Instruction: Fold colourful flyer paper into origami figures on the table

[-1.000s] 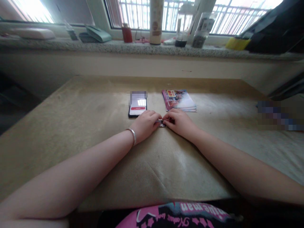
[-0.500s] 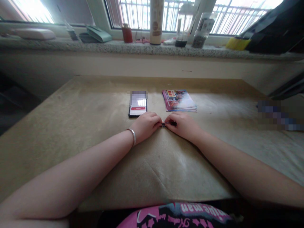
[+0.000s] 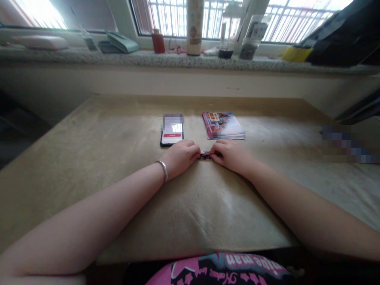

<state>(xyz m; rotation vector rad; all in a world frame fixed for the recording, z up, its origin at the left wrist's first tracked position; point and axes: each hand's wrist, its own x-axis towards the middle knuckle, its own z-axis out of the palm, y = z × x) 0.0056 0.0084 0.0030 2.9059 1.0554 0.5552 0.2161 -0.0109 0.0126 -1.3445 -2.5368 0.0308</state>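
Between my two hands, low over the tabletop, is a small folded strip of printed paper (image 3: 205,155), dark and multicoloured; its ends are hidden by my fingers. My left hand (image 3: 184,155), with a silver bangle at the wrist, pinches the left end. The right end is between the thumb and fingers of my right hand (image 3: 226,153). Just beyond my left hand lies a phone (image 3: 172,139) with its screen lit. A stack of colourful printed leaflets (image 3: 224,126) lies beyond my right hand.
A beige cover lies over the table (image 3: 118,130). Behind it, the granite windowsill (image 3: 166,61) carries a red bottle (image 3: 158,41), a tall cylinder (image 3: 194,27), clear containers and a yellow item (image 3: 297,54). A blurred-out object lies at the table's right edge.
My hands have moved slightly apart, and more of the paper strip shows between them. The dark bit seen by my right fingers is no longer visible. Phone and leaflets stay put.
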